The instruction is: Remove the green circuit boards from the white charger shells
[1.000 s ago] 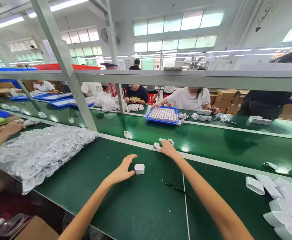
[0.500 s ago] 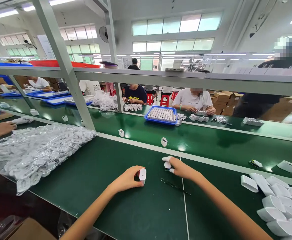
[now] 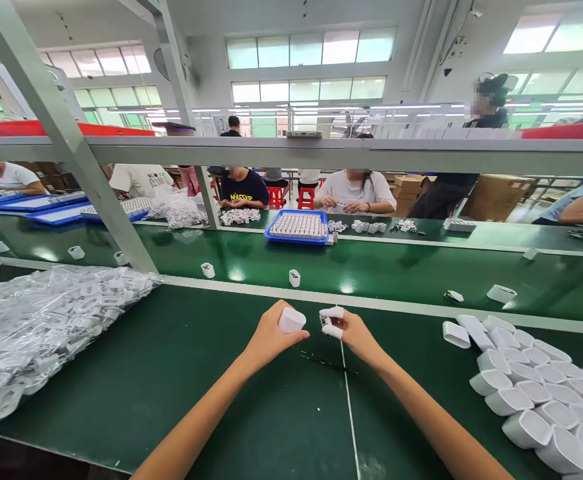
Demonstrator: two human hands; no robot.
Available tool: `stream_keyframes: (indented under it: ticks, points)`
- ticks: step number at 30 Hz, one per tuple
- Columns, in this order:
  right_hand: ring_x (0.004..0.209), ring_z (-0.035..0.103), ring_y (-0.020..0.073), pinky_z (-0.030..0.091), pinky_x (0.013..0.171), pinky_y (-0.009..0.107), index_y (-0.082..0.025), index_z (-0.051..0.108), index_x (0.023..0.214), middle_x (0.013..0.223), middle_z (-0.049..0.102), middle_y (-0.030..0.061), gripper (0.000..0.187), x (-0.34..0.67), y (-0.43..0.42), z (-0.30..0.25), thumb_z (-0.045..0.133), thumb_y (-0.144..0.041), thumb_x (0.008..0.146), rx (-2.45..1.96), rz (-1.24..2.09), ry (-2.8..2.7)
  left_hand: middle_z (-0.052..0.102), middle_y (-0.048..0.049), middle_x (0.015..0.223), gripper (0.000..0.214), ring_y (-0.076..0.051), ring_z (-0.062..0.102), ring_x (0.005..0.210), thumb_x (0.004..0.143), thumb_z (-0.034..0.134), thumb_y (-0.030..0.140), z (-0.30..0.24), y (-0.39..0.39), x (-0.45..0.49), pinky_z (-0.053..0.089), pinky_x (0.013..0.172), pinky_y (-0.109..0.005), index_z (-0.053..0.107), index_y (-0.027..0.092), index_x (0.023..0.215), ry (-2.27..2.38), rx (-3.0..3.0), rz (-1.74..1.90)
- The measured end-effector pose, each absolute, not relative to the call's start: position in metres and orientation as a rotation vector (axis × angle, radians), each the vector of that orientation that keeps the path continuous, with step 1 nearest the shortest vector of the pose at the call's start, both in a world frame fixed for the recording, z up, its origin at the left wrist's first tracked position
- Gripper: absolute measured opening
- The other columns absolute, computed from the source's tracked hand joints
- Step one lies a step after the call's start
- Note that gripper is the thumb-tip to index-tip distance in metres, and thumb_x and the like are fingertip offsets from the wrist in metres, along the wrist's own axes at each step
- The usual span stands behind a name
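Observation:
My left hand is closed around a white plastic housing, its smooth rounded end turned toward the right. Just across from it, my right hand, with white finger cots on the fingertips, pinches a small part with dark and light areas; its exact kind is too small to tell. A narrow gap separates the two hands above the green table. Below them lie dark, thin tweezers on the surface.
White housings stand grouped at the right. A clear bag of white parts covers the left. Single housings sit on the green strip beyond the pale border. Metal framing crosses ahead; co-workers sit behind a blue tray.
The view has swung right. My left hand has turned the housing, so its smooth end now faces right. My right hand has lifted and rotated, and the small part shows between its fingertips.

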State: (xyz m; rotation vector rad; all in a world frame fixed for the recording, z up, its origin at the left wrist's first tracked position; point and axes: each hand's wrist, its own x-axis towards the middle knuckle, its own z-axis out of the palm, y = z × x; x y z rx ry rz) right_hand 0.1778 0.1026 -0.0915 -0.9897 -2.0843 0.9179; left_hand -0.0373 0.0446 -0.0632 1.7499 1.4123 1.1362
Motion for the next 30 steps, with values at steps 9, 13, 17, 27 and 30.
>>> stream_keyframes:
  ticks: [9, 13, 17, 27, 30]
  points:
    - [0.087, 0.063, 0.0196, 0.056, 0.08, 0.037, -0.028, 0.068, 0.108, 0.106, 0.064, 0.0069, 0.035, 0.194, 0.03, -0.075, 0.063, -0.054, 0.085, -0.833, 0.98, -1.641, 0.067, -0.0046, 0.095, 0.034, -0.021, 0.066, 0.086, 0.077, 0.066, 0.028, -0.094, 0.007, -0.001, 0.053, 0.078, -0.035, 0.051, 0.02, 0.106, 1.283, 1.572, 1.033]
    - [0.098, 0.062, 0.023, 0.055, 0.082, 0.039, -0.032, 0.063, 0.117, 0.113, 0.062, 0.0079, 0.032, 0.189, -0.001, -0.066, 0.063, -0.047, 0.089, -0.663, 0.776, -1.639, 0.049, -0.0134, 0.137, 0.057, -0.027, 0.053, 0.124, 0.091, 0.054, 0.032, -0.099, -0.013, -0.003, 0.046, 0.103, -0.044, 0.031, 0.025, 0.142, 1.016, 1.886, 1.116]
    - [0.097, 0.06, 0.0223, 0.053, 0.088, 0.043, -0.028, 0.058, 0.124, 0.102, 0.063, 0.0068, 0.035, 0.183, -0.021, -0.055, 0.061, -0.042, 0.092, -0.498, 0.459, -1.755, 0.053, -0.0144, 0.13, 0.051, -0.027, 0.053, 0.123, 0.092, 0.055, 0.028, -0.102, -0.02, -0.002, 0.051, 0.1, -0.045, 0.037, 0.025, 0.14, 0.904, 2.069, 1.263]
    - [0.093, 0.063, 0.0206, 0.056, 0.083, 0.037, -0.023, 0.054, 0.125, 0.096, 0.064, 0.007, 0.038, 0.174, -0.025, -0.062, 0.056, -0.044, 0.094, -0.468, 0.39, -1.757, 0.063, -0.0151, 0.119, 0.054, -0.025, 0.064, 0.113, 0.081, 0.068, 0.015, -0.09, -0.03, 0.005, 0.06, 0.09, -0.038, 0.049, 0.02, 0.131, 0.823, 2.125, 1.501]
    - [0.096, 0.063, 0.0204, 0.056, 0.085, 0.035, -0.021, 0.054, 0.124, 0.096, 0.063, 0.0071, 0.037, 0.172, -0.026, -0.063, 0.056, -0.043, 0.094, -0.457, 0.365, -1.78, 0.063, -0.0148, 0.119, 0.054, -0.024, 0.063, 0.114, 0.08, 0.069, 0.012, -0.088, -0.031, 0.006, 0.06, 0.091, -0.036, 0.05, 0.018, 0.13, 0.82, 2.113, 1.518]
